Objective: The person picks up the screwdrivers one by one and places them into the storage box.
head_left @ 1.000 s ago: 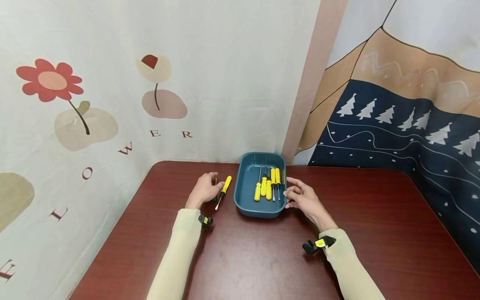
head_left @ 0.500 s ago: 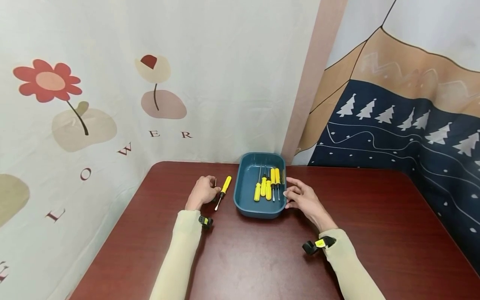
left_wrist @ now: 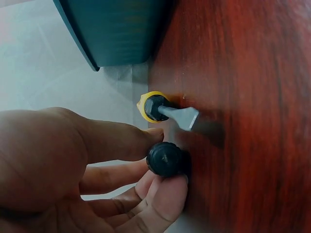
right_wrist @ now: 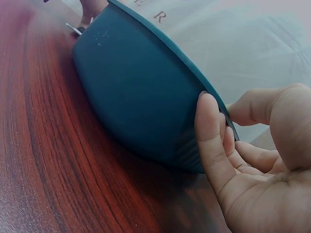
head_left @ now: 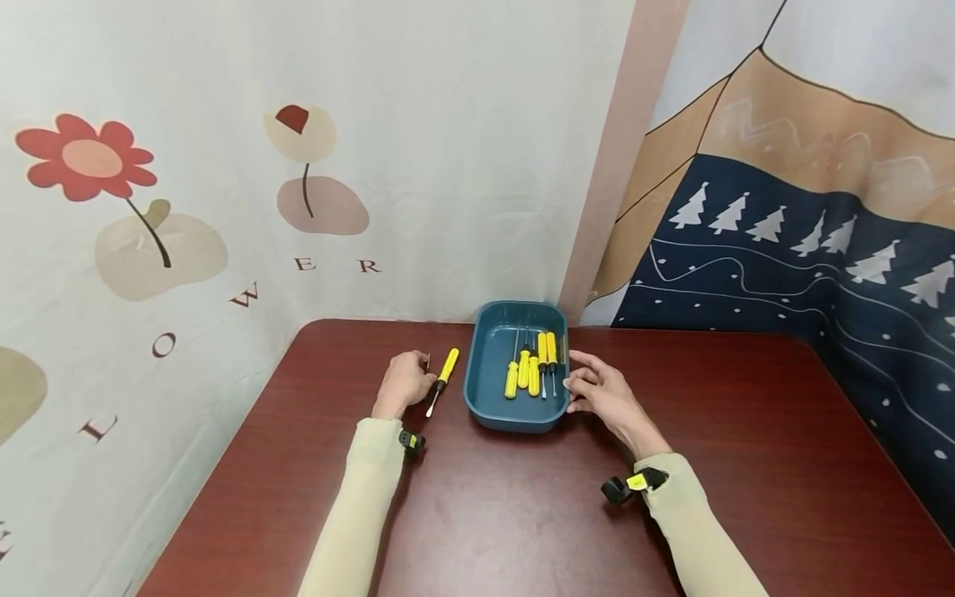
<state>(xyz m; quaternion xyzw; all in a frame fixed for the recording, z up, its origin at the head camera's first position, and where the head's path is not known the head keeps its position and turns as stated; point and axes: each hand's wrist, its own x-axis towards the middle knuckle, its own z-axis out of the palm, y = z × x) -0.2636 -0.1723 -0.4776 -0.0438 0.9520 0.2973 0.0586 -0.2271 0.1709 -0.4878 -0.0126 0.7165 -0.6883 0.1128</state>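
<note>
My left hand point(head_left: 405, 381) pinches a black-handled screwdriver point(left_wrist: 165, 159) between thumb and fingers. Its round handle end faces the left wrist camera, low by the tabletop; most of it is hidden in the head view, where a thin metal shaft shows past the fingers. Just right of that hand lies a yellow-and-black flat-blade screwdriver point(head_left: 444, 377), apart from it. My right hand point(head_left: 603, 394) grips the right rim of a dark teal plastic bin point(head_left: 485, 406), thumb over the edge and fingers outside. Inside the bin lie several yellow-handled screwdrivers point(head_left: 533, 371), side by side.
The red-brown wooden table point(head_left: 485, 506) runs up to a printed curtain point(head_left: 448, 166) at its back and left. The bin stands near the table's back edge. A small black camera is strapped to each wrist.
My left hand's fingers have drawn in around the black-handled screwdriver. The right hand and the bin stay in place.
</note>
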